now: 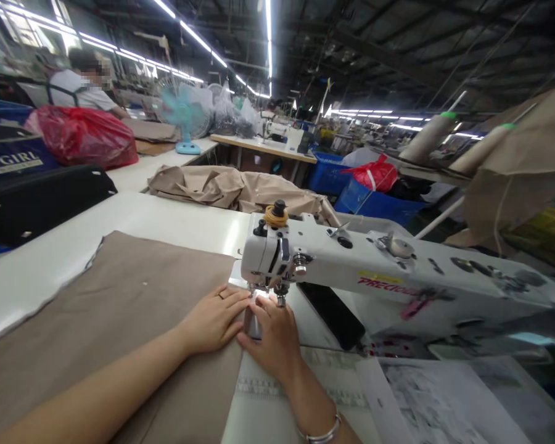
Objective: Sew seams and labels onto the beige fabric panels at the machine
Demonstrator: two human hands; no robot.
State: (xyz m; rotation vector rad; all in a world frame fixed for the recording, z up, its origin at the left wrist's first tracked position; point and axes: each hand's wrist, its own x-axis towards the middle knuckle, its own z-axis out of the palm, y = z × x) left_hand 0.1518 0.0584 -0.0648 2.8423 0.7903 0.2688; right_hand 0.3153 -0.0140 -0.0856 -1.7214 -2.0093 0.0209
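A large piece of brown fabric (134, 296) covers the left side of the white sewing table, its right edge running under the head of a sewing machine (266, 253). My left hand (215, 320) lies flat on this fabric beside the needle area, fingers stretched out, with a ring on one finger. Just right of it, my right hand (277, 339) rests at the fabric's edge below the presser foot. Its thumb stands apart from its bent fingers, and the fingertips are partly hidden by the machine head. A bracelet (324, 431) circles my right wrist.
Behind the machine lies crumpled brown fabric (240, 188). A dark phone (333, 314) and a printed sheet (444, 394) lie at right. Thread cones (428, 139) stand beyond the machine arm. A blue fan (185, 120), a red bag (87, 135) and a seated person (81, 83) are farther left.
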